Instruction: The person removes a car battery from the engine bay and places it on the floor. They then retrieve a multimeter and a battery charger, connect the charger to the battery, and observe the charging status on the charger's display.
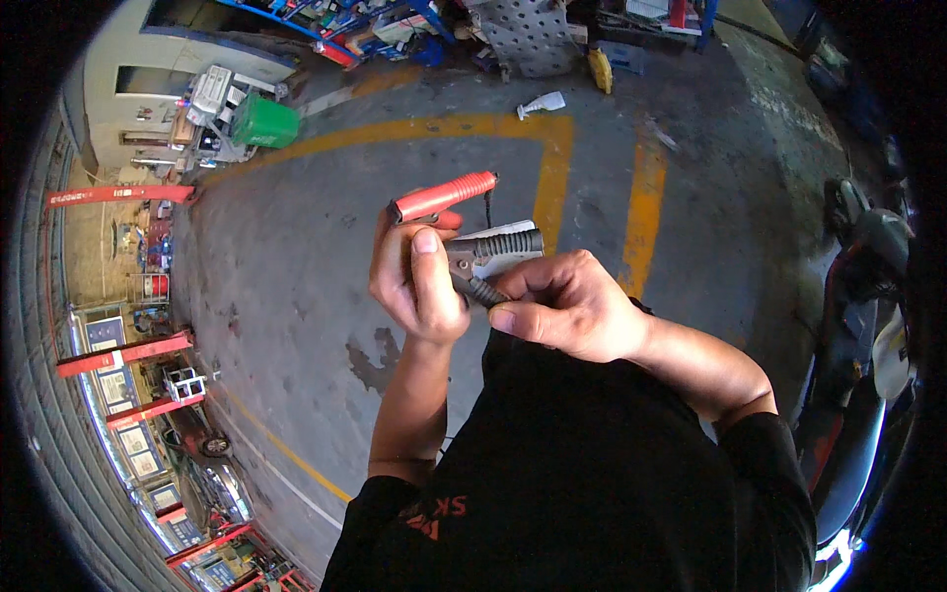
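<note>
My left hand [416, 286] is closed around a red battery clamp [449, 197] and the upper part of a black battery clamp [461, 260]. The red one has a ribbed handle pointing up to the right, with a short dark cord hanging by its tip. The black clamp has ribbed handles and a round metal rivet; my left thumb lies against it. Behind its upper handle shows a flat white piece [508, 260], mostly covered. Thumb and bent fingers of my right hand [572, 311] pinch the black clamp's lower ribbed handle.
Grey floor with yellow lines [552, 178] lies below my hands. A white bottle [541, 105] and a yellow object [600, 71] lie ahead. A green bin [264, 120] stands far left, near red lift arms [123, 353]. A motorcycle [856, 395] stands at right.
</note>
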A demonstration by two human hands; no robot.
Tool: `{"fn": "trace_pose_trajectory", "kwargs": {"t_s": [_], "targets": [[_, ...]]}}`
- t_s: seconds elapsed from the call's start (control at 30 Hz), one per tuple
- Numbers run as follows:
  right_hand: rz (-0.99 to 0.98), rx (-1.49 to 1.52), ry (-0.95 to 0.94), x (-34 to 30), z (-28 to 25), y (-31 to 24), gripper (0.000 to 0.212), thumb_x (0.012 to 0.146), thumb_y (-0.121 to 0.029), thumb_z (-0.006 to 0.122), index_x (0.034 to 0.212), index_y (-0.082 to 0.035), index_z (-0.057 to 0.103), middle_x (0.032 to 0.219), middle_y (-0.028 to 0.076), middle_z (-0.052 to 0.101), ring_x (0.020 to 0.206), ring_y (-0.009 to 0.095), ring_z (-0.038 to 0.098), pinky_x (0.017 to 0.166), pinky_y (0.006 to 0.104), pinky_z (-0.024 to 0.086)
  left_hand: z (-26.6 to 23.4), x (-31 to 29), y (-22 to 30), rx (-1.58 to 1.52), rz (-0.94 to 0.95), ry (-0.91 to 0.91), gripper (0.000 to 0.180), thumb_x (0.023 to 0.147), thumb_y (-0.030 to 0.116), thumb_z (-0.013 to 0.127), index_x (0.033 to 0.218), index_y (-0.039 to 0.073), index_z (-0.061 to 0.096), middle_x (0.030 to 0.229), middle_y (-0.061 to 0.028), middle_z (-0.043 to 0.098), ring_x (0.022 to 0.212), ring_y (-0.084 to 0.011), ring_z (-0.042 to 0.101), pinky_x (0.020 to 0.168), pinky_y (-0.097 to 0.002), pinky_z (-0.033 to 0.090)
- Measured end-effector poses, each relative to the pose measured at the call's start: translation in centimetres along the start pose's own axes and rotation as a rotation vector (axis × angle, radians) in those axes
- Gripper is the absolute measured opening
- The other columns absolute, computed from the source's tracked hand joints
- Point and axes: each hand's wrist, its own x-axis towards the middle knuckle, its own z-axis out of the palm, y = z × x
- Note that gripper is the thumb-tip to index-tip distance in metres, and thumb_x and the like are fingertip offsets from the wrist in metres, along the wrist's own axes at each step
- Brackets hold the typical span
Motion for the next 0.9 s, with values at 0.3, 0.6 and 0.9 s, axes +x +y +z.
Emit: {"fn": "trace_pose_trajectory", "kwargs": {"t_s": [0.3,0.6,0.9], "targets": [[-0.045,-0.074,0.043,-1.2,0.4,0.9,0.035,0.087,-0.031,0.076,0.097,0.001,0.066,0.063,-0.001,0.055,0.060,0.005,0.048,0.052,0.0269,0.041,1.4,-0.4,0.2,-0.170,0.050,0.097,0.034,0.095,0.022,0.047,0.073,-0.003,0.057,0.080,-0.0152,0.062,0.070,-0.0228,0.056,0.061,-0.0350,0.043],[-0.331,-0.625,0.325,-2.5,-3.8,-5.6,0.041,0.086,-0.039,0.075,0.093,0.000,0.065,0.061,0.008,0.059,0.053,0.013,0.056,0.049,0.0300,0.045,1.0,-0.4,0.1,-0.460,-0.044,-0.252,0.027,0.097,0.019,0.051,0.081,-0.002,0.057,0.082,-0.0113,0.061,0.067,-0.0112,0.050,0.058,-0.0262,0.039],[-0.317,-0.834,0.121,-1.4,-3.4,-2.9,0.035,0.088,-0.035,0.069,0.099,-0.001,0.068,0.075,0.020,0.065,0.068,0.037,0.064,0.064,0.0431,0.051,1.4,-0.5,0.1,-0.363,-0.086,-0.356,0.025,0.100,0.018,0.055,0.083,-0.001,0.057,0.082,-0.0042,0.053,0.070,-0.0100,0.045,0.060,-0.0260,0.036]]}}
